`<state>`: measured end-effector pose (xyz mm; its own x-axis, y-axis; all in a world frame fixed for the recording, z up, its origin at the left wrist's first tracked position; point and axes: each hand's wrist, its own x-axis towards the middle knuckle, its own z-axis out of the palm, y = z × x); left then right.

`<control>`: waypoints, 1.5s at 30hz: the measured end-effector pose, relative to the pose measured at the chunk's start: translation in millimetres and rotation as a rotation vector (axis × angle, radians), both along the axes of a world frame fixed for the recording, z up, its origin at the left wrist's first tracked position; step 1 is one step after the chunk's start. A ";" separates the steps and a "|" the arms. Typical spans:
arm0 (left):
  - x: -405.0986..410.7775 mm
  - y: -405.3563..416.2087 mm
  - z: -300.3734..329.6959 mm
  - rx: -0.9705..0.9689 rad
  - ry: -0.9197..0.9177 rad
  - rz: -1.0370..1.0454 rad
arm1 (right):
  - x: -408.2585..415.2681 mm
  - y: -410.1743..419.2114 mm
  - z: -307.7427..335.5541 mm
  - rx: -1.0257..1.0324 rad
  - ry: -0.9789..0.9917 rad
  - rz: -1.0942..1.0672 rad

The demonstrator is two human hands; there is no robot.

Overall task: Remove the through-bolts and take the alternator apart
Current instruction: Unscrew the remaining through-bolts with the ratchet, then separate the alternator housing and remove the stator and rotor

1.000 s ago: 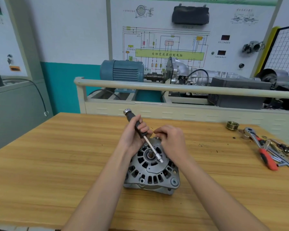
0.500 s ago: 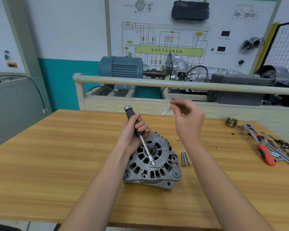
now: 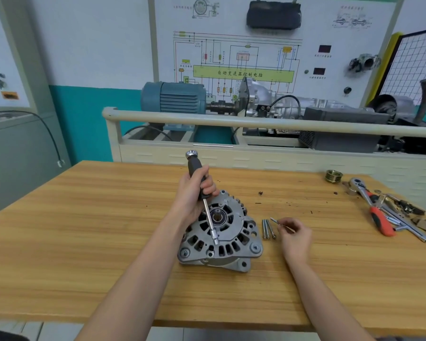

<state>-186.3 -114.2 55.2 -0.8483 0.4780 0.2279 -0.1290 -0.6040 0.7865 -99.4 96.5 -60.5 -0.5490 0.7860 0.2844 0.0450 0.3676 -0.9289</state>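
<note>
Your left hand is wrapped round the black handle of the nut driver, fingers curled tight on the grip, and the shaft slants down over the face of the alternator, its socket tip low on the front housing. The alternator lies flat on the wooden worktop, pulley side up, just in front of you. Your right hand is just to its right, low over the worktop, fingers pinching one through-bolt by its end. Three more loose bolts lie side by side between the alternator and that hand. Well off to the right sit a ratchet, red-handled pliers and a brass pulley
</note>
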 end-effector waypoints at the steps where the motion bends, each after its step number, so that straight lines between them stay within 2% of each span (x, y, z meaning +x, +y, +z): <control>1: 0.7 -0.2 0.1 -0.017 0.012 0.008 | -1.2 0.7 -0.5 0.005 -0.027 0.009; 7: 6.3 1.3 13.1 -0.085 -0.063 -0.010 | -3.6 3.3 -6.2 0.044 -0.175 0.081; 9: 12.7 3.9 22.8 -0.101 -0.030 -0.049 | -2.8 3.0 -5.4 0.035 -0.179 0.079; 15: 48.7 28.7 57.3 -0.410 0.257 -0.205 | 8.1 -3.2 30.2 -0.050 0.109 0.127; 19: 75.3 64.1 63.4 -0.485 0.416 -0.335 | 24.0 9.3 82.5 0.092 0.284 0.262; 21: 84.5 83.1 60.4 -0.483 0.413 -0.400 | 34.4 22.5 96.5 0.157 0.266 0.324; 24: 92.3 108.6 50.6 -0.451 0.309 -0.477 | 45.8 44.1 94.6 0.217 0.185 0.384; 27: 90.3 133.4 35.2 -0.601 0.267 -0.311 | 50.9 63.1 71.4 0.158 0.090 0.268; 29: 82.8 148.7 20.9 -0.836 0.364 -0.162 | 52.0 73.7 51.9 0.132 -0.046 0.189; 32: 71.5 166.3 -6.2 -1.167 0.538 -0.055 | 53.4 80.0 26.0 0.062 -0.217 0.084; 35: 66.0 177.6 -31.1 -1.428 0.687 0.030 | 55.7 78.7 9.5 0.125 -0.271 -0.066; 38: 63.5 189.2 -47.8 -1.536 0.755 0.112 | 53.3 80.8 3.7 0.234 -0.270 -0.083; 43: 64.4 198.3 -75.2 -1.636 0.800 0.184 | 46.0 87.2 -4.7 0.407 -0.393 -0.099; 45: 63.6 198.0 -84.6 -1.673 0.875 0.248 | 43.7 89.1 -8.3 0.481 -0.455 -0.117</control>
